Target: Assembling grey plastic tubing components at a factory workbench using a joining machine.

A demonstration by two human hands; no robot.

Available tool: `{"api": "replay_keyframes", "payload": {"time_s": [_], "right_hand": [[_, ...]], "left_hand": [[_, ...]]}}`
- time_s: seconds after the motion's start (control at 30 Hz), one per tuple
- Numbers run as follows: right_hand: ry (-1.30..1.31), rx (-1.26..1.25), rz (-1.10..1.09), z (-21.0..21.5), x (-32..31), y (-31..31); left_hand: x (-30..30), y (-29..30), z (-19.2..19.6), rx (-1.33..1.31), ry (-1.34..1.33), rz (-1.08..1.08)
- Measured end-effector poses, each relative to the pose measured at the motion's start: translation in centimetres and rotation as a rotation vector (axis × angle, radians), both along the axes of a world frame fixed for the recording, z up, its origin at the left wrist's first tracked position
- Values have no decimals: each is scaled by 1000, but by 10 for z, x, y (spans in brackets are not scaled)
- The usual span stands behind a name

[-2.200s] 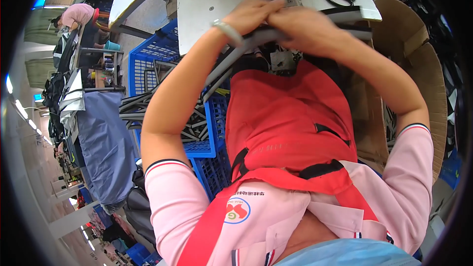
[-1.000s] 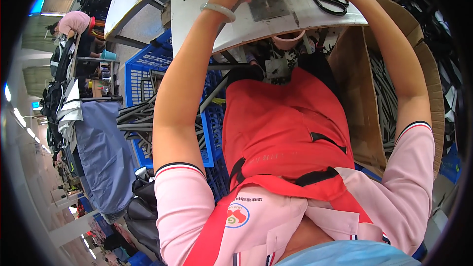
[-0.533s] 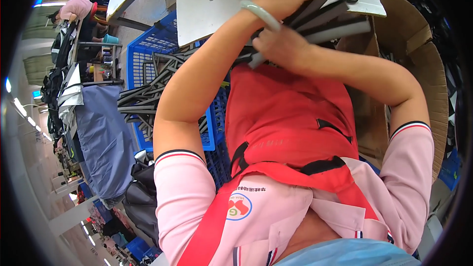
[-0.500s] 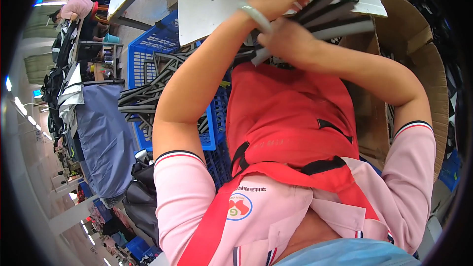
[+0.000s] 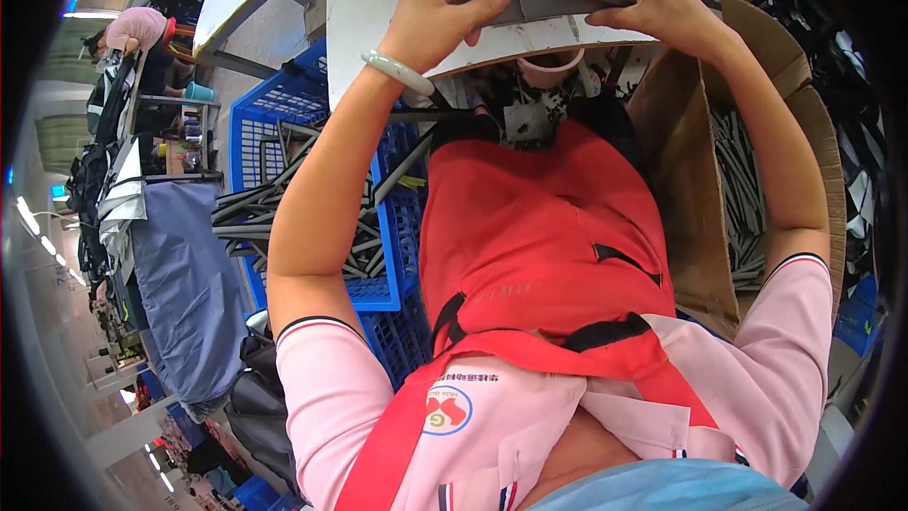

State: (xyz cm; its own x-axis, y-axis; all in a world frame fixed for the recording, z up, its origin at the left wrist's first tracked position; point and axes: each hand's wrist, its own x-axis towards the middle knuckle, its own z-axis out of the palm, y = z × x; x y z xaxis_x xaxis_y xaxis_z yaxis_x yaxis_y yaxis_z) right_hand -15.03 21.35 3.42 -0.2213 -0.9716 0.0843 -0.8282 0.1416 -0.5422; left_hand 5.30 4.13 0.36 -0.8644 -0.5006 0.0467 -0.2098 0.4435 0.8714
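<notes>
Grey strips with black sides (image 5: 558, 6), like cut foam edging, are held crosswise just above the near edge of the white table. My left hand (image 5: 430, 24), with a pale bangle at its wrist, pinches their left end between thumb and fingers. My right hand (image 5: 662, 8) grips the right end, thumb below and fingers over the top. Between the hands the strips lie bunched and slightly bowed. How many there are, I cannot tell.
Left of my red apron (image 5: 539, 227) a blue crate (image 5: 378, 295) holds many grey strips, some poking out. An open cardboard box (image 5: 676, 142) with more strips stands at right. Small dark scraps dot the white table (image 5: 369, 28). A pink bucket (image 5: 550, 68) sits beneath.
My hands have drawn apart, from close together to either end of the strips. The bundle that pointed right now spans between them. The scissors are no longer in sight.
</notes>
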Motion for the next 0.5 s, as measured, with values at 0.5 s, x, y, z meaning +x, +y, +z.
{"api": "replay_keyframes", "payload": {"time_s": [0.5], "right_hand": [[179,-36,-32,-16,-53,-26]], "left_hand": [[-43,-26,-10,181,100,75]]}}
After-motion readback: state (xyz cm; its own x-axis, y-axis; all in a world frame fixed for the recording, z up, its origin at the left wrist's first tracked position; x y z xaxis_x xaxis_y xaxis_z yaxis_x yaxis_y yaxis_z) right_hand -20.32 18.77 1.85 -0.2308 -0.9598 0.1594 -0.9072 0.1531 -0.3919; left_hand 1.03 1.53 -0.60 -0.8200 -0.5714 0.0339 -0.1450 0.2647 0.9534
